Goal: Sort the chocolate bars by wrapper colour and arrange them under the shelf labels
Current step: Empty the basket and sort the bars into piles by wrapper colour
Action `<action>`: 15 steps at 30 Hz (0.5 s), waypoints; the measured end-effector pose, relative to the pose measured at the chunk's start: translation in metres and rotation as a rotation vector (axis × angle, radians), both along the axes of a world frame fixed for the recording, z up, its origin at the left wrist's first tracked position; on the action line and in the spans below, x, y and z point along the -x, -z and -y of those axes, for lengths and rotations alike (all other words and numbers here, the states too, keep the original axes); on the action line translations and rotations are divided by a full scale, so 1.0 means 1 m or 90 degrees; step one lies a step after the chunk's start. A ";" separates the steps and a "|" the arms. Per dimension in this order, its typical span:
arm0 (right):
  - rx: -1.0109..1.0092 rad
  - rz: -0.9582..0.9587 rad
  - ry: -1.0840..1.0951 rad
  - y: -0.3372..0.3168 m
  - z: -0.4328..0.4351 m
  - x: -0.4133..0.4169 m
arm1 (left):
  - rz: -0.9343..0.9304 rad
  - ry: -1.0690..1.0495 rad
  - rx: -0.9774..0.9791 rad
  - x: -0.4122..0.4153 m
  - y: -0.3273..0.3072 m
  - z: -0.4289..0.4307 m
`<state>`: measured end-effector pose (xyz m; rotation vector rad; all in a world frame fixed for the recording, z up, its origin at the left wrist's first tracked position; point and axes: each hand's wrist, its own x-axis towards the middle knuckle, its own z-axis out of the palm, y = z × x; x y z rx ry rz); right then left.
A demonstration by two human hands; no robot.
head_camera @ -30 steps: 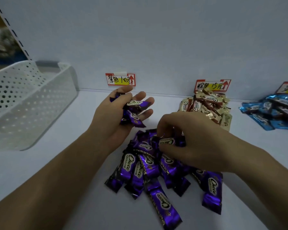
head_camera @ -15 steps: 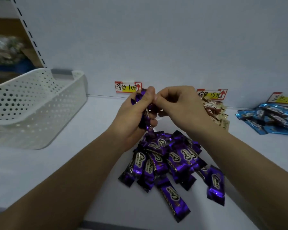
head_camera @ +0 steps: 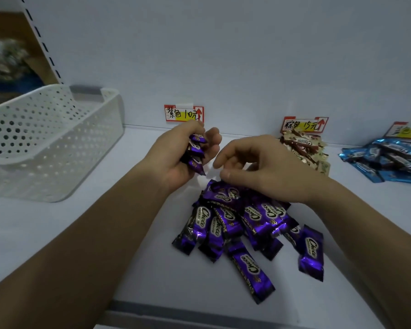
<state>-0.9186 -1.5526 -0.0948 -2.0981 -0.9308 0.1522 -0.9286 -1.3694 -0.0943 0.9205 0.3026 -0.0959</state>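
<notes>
Your left hand grips purple bars near the back edge of the shelf, while your right hand hangs loose, empty, over the purple pile.

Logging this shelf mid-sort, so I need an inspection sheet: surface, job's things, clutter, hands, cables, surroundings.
Surface: pale shelf, dimly lit.
Job's things: purple bars heaped before the purple label; brown bars under the second label; blue bars under the third label.
Clutter: white perforated basket at left.
Grippers: left hand grips a purple bunch; right hand over the heap, fingers loosely curled, nothing seen in its grip.
Cables: nothing seen.
Surroundings: pale back wall, slotted upright upper left.
</notes>
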 end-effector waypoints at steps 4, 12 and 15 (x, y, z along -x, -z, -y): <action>0.129 0.133 -0.153 -0.006 -0.006 0.021 | 0.015 0.016 0.029 -0.001 -0.001 -0.007; 0.172 0.230 -0.123 0.006 -0.020 0.028 | 0.078 0.041 -0.110 -0.008 0.000 -0.028; -0.049 0.097 0.009 -0.002 -0.020 0.021 | 0.080 0.059 -0.121 -0.007 0.001 -0.024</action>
